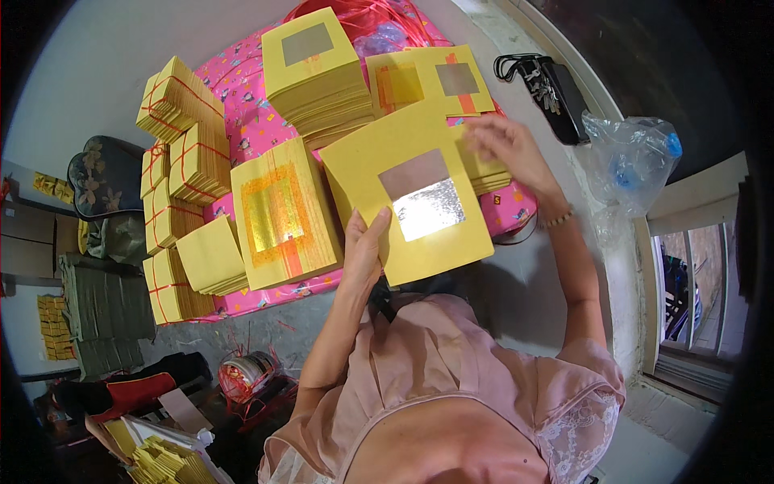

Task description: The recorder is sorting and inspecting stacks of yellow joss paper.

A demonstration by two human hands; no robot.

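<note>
My left hand grips the near left edge of a yellow paper sheet, thumb on top. A shiny silver square sits at the sheet's middle and reflects light. Whether more sheets lie under it, I cannot tell. Above the sheet's far right side hovers my right hand, its fingers loosely bent, slightly blurred and with nothing visible in them. To the left stands a yellow paper stack topped with a gold and orange square. Beyond the sheet is a taller stack with a silver square.
Several yellow bundles tied with red string are piled at the left of the pink patterned table cover. Red strips lie at the far edge. A clear plastic bag and a black pouch with keys are at the right.
</note>
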